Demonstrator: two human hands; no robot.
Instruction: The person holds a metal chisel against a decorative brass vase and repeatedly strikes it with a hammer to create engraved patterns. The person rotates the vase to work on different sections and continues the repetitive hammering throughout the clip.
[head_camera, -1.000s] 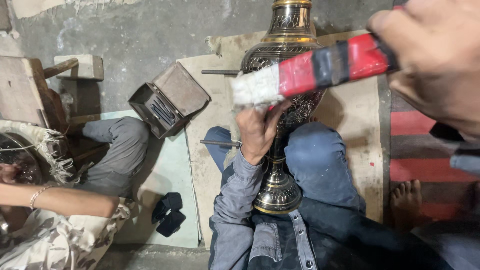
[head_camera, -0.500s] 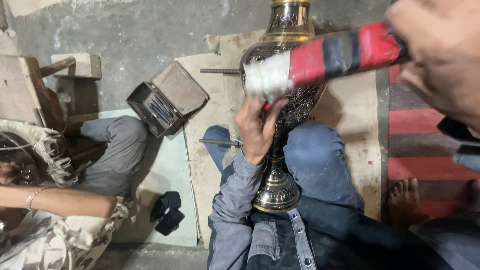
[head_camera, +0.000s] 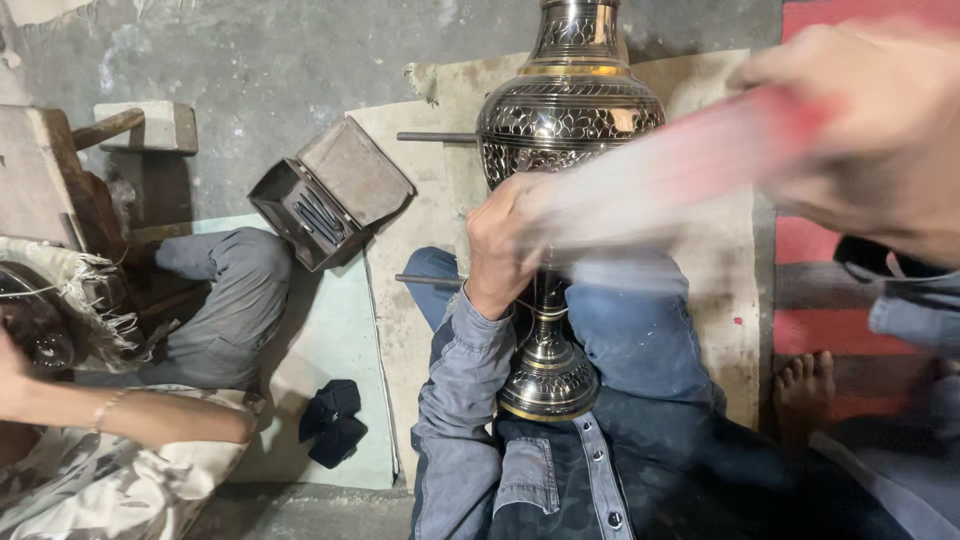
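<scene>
Left hand against engraved brass vase, right hand gripping blurred red-and-white tool

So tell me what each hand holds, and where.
Left hand grips the brass vase at its lower body. Right hand holds a blurred red-and-white tool by its red end.

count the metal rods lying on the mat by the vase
2: one rod left of the vase body, another lower by the knee. Others may be hidden behind the vase.

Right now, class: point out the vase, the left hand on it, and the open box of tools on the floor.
vase (head_camera: 570, 120), head view, on its engraved belly.
left hand (head_camera: 498, 245), head view, on the back of the hand against the vase.
box (head_camera: 330, 195), head view, on its lid.
</scene>
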